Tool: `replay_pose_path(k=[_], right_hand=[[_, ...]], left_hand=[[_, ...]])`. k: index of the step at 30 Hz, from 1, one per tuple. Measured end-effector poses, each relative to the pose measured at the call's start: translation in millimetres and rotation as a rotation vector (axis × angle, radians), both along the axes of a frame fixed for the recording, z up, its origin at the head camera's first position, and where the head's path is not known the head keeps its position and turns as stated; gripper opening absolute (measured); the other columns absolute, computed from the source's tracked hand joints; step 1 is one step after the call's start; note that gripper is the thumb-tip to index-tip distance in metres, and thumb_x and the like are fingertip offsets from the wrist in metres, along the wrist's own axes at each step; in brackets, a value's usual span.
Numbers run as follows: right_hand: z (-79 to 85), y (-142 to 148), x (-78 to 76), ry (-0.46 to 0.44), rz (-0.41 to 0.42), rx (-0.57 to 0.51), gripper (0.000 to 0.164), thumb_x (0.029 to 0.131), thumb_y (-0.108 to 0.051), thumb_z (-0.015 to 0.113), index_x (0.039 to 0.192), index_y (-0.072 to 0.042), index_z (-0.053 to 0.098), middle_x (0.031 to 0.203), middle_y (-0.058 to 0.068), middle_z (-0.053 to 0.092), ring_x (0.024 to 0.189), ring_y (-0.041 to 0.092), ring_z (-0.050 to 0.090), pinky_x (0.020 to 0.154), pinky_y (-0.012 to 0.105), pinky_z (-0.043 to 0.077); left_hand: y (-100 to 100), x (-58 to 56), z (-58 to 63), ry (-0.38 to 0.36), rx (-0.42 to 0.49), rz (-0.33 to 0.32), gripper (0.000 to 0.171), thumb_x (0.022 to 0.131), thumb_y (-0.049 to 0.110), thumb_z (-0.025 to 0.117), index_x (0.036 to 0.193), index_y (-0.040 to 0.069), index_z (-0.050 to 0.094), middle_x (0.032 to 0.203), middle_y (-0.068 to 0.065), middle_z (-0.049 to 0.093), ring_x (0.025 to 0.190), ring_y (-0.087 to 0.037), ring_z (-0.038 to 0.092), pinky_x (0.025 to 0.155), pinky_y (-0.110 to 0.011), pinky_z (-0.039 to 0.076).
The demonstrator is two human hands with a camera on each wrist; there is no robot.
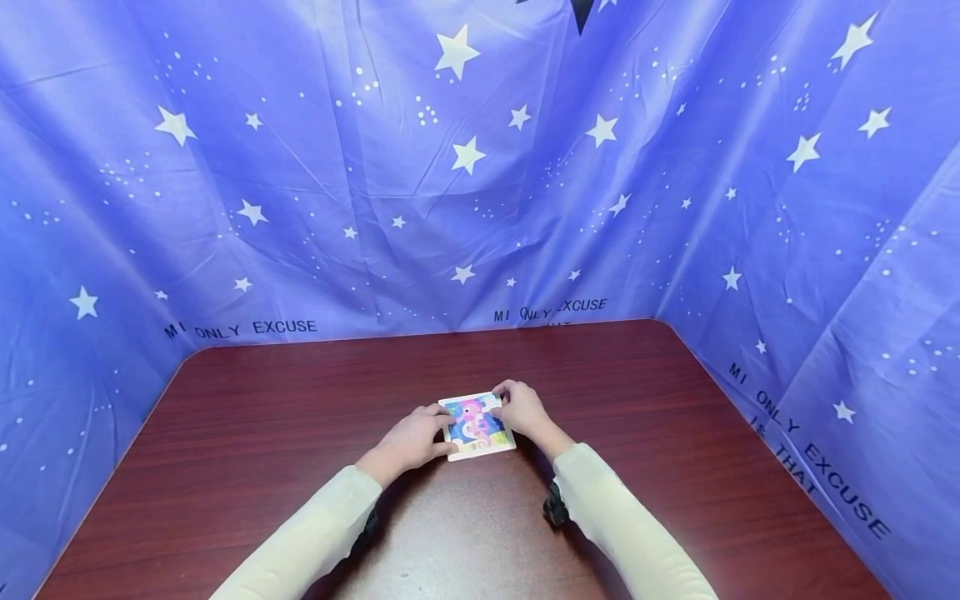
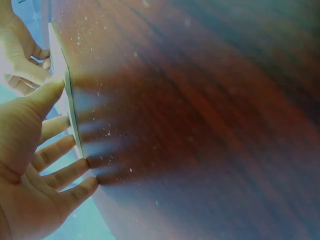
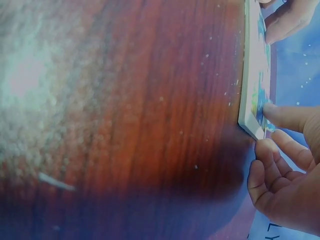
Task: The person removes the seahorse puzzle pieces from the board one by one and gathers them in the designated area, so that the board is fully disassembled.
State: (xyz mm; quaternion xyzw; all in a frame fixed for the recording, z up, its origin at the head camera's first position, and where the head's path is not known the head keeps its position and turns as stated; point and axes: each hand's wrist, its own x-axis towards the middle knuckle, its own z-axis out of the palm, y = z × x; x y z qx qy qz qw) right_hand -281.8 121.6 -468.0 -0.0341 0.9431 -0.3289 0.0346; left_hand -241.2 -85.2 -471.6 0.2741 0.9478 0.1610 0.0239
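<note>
Touching seahorse board [image 1: 477,427] | left hand [image 1: 411,439]: wide grip | right hand [image 1: 525,408]: pinching edge | far table edge [image 1: 420,337] well apart

A dark red wood-grain table [image 1: 300,392] stands before a blue drape [image 1: 360,167] printed with white stars [image 1: 457,52] and dots [image 1: 789,301], the fabric falling in folds beyond the table's far edge and along its left and right sides. Black capitals [image 1: 285,327] reading "ONLY EXCUSE" run low behind the table. A gleam [image 1: 420,525] marks the table's near part.

Pale glare (soft-edged) on the table [image 1: 427,537].
</note>
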Motion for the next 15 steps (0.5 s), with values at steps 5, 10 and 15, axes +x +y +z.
replay_pose_path(k=[5, 10, 15], right_hand=[[0.9, 0.5, 0.9, 0.002, 0.000, -0.004, 0.028, 0.079, -0.014, 0.073, 0.103, -0.005, 0.063, 0.072, 0.001, 0.049, 0.068, 0.013, 0.046, 0.062, 0.023, 0.036], [0.7, 0.7, 1.3, 0.008, 0.001, -0.034, 0.028, 0.078, -0.013, 0.074, 0.103, -0.005, 0.063, 0.070, 0.000, 0.049, 0.067, 0.012, 0.047, 0.061, 0.023, 0.036], [0.1, 0.5, 1.5, 0.014, 0.004, -0.073, 0.028, 0.078, -0.012, 0.073, 0.104, -0.005, 0.063, 0.070, 0.000, 0.049, 0.066, 0.012, 0.047, 0.062, 0.023, 0.036]], left_hand=[[0.2, -0.8, -1.4, 0.005, -0.009, 0.004, 0.047, 0.085, 0.036, 0.067, 0.122, 0.006, 0.062, 0.124, -0.011, 0.058, 0.113, -0.029, 0.054, 0.097, -0.041, 0.045], [0.1, -1.0, -1.5, 0.000, 0.002, 0.005, 0.048, 0.084, 0.036, 0.068, 0.121, 0.006, 0.062, 0.123, -0.011, 0.058, 0.113, -0.030, 0.054, 0.096, -0.041, 0.045], [-0.1, -0.5, -0.2, 0.000, 0.007, 0.004, 0.047, 0.084, 0.035, 0.068, 0.121, 0.006, 0.062, 0.122, -0.011, 0.058, 0.113, -0.030, 0.054, 0.096, -0.041, 0.045]])
